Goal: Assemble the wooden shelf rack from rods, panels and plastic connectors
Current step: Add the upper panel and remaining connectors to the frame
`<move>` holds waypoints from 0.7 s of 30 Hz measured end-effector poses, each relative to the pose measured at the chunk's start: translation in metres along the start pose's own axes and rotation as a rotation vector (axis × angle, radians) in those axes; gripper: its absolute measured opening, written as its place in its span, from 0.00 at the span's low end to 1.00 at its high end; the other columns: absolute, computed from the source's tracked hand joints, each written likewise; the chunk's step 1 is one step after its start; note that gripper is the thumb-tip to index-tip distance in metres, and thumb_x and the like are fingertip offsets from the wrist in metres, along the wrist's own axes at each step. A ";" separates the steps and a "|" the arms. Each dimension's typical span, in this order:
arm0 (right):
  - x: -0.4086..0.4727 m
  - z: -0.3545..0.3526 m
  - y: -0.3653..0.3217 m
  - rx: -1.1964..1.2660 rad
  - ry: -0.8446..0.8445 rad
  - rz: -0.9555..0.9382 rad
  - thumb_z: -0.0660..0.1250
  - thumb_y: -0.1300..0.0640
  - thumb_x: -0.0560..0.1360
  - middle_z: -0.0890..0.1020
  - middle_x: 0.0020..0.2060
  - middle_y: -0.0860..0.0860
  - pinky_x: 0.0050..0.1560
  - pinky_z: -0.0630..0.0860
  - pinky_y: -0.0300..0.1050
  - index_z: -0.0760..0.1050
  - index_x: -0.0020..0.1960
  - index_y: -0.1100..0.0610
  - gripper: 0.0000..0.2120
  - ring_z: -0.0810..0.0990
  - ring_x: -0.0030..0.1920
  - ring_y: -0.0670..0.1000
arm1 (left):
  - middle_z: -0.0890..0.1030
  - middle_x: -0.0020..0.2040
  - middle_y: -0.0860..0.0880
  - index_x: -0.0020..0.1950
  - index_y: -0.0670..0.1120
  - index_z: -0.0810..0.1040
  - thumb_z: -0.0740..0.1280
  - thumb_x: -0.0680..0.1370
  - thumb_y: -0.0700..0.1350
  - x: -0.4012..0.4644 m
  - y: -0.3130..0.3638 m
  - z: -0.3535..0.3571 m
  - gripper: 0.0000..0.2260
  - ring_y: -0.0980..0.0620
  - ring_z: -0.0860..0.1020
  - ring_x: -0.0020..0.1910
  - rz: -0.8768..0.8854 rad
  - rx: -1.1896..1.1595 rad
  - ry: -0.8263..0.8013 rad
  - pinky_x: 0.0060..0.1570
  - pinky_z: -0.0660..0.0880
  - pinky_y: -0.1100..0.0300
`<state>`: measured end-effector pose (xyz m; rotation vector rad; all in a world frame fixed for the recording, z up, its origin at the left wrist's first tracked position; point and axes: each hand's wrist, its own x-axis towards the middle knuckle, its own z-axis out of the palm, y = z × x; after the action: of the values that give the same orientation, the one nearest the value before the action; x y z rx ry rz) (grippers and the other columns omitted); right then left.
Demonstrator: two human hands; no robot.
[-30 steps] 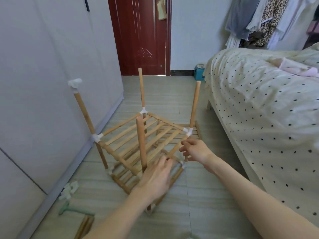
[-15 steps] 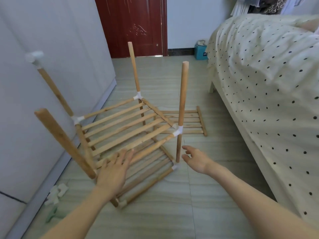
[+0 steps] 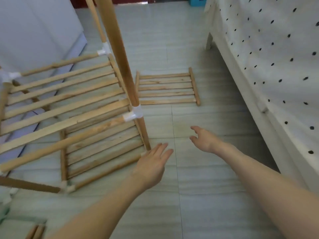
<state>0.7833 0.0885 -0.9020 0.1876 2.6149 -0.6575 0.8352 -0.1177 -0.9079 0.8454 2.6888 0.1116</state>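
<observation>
The partly built wooden rack [image 3: 69,107] stands on the floor at the left, with two slatted shelves joined to upright rods by white plastic connectors [image 3: 133,114]. A thick rod [image 3: 119,49] rises from the near right corner. A loose slatted panel [image 3: 167,87] lies flat on the tiles beyond the rack. My left hand [image 3: 153,163] hovers open beside the rack's lower right corner, holding nothing. My right hand [image 3: 205,138] is open over bare floor, fingers apart, short of the loose panel.
A bed with a dotted cover [image 3: 276,66] fills the right side, its leg [image 3: 208,42] on the floor. White wardrobe doors [image 3: 34,31] run along the left. Loose rods [image 3: 36,232] and white connectors [image 3: 6,197] lie at the bottom left. A blue box [image 3: 196,0] sits far back.
My head has come forward and down, so the rack looks much nearer. Both hands let go of the rack and moved right, now open over the floor.
</observation>
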 end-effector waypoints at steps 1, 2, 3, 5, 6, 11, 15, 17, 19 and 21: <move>0.015 0.001 0.010 -0.026 0.015 0.010 0.55 0.54 0.81 0.65 0.71 0.58 0.66 0.64 0.47 0.55 0.76 0.56 0.25 0.66 0.70 0.58 | 0.46 0.78 0.47 0.77 0.48 0.49 0.53 0.80 0.38 0.021 0.000 0.014 0.27 0.48 0.47 0.76 -0.008 -0.007 -0.026 0.74 0.52 0.52; 0.031 0.002 0.019 -0.053 0.033 0.018 0.55 0.54 0.81 0.65 0.71 0.58 0.65 0.65 0.48 0.55 0.76 0.56 0.25 0.65 0.70 0.59 | 0.45 0.78 0.47 0.77 0.48 0.48 0.53 0.81 0.41 0.041 -0.001 0.026 0.26 0.47 0.46 0.77 -0.013 -0.021 -0.054 0.73 0.50 0.51; 0.045 0.002 0.028 -0.078 0.053 0.020 0.55 0.54 0.80 0.65 0.71 0.59 0.65 0.65 0.49 0.55 0.76 0.56 0.25 0.65 0.70 0.60 | 0.43 0.78 0.47 0.78 0.48 0.46 0.53 0.82 0.45 0.060 -0.001 0.036 0.25 0.47 0.44 0.77 -0.027 -0.038 -0.084 0.73 0.48 0.51; 0.072 0.002 0.042 -0.120 0.088 0.021 0.55 0.55 0.80 0.64 0.71 0.59 0.66 0.64 0.50 0.55 0.75 0.57 0.25 0.64 0.70 0.60 | 0.38 0.77 0.47 0.77 0.50 0.42 0.52 0.82 0.53 0.092 -0.004 0.056 0.28 0.47 0.39 0.76 -0.080 -0.068 -0.146 0.73 0.42 0.48; 0.084 0.002 0.047 -0.131 0.096 0.024 0.55 0.55 0.80 0.63 0.72 0.59 0.68 0.63 0.51 0.54 0.75 0.57 0.25 0.63 0.70 0.60 | 0.35 0.77 0.48 0.77 0.52 0.40 0.52 0.81 0.57 0.105 -0.007 0.065 0.30 0.47 0.36 0.75 -0.117 -0.085 -0.191 0.72 0.39 0.46; 0.143 -0.002 0.058 -0.252 0.129 -0.029 0.55 0.56 0.80 0.59 0.73 0.59 0.71 0.59 0.54 0.53 0.75 0.58 0.25 0.56 0.73 0.59 | 0.24 0.72 0.50 0.74 0.55 0.30 0.54 0.77 0.66 0.130 -0.025 0.099 0.38 0.48 0.28 0.72 -0.208 -0.082 -0.336 0.68 0.34 0.38; 0.187 -0.001 0.054 -0.321 0.199 -0.042 0.55 0.59 0.79 0.62 0.72 0.59 0.70 0.60 0.53 0.58 0.73 0.60 0.24 0.59 0.72 0.58 | 0.20 0.65 0.51 0.73 0.55 0.29 0.53 0.77 0.66 0.130 -0.024 0.104 0.39 0.47 0.27 0.72 -0.204 -0.072 -0.347 0.67 0.33 0.37; 0.207 -0.002 0.047 -0.296 0.262 -0.048 0.55 0.62 0.78 0.65 0.69 0.61 0.68 0.61 0.52 0.61 0.71 0.62 0.22 0.63 0.70 0.60 | 0.20 0.65 0.50 0.73 0.54 0.28 0.53 0.77 0.65 0.132 -0.021 0.101 0.39 0.46 0.27 0.71 -0.206 -0.064 -0.374 0.67 0.34 0.36; 0.222 -0.002 0.040 -0.310 0.272 -0.065 0.55 0.61 0.78 0.63 0.71 0.60 0.70 0.57 0.52 0.57 0.73 0.61 0.24 0.60 0.72 0.59 | 0.20 0.65 0.49 0.73 0.53 0.28 0.53 0.77 0.65 0.133 -0.018 0.096 0.39 0.44 0.27 0.71 -0.208 -0.031 -0.411 0.68 0.35 0.35; 0.231 0.000 0.038 -0.397 0.172 -0.052 0.54 0.56 0.80 0.52 0.76 0.55 0.73 0.45 0.58 0.46 0.77 0.57 0.29 0.49 0.76 0.55 | 0.20 0.65 0.47 0.73 0.52 0.28 0.53 0.77 0.65 0.134 -0.018 0.095 0.40 0.43 0.27 0.71 -0.213 -0.002 -0.430 0.68 0.36 0.34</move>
<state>0.5846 0.1280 -1.0203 0.0551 2.8588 -0.1321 0.7524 -0.0580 -1.0375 0.5059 2.3488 -0.1056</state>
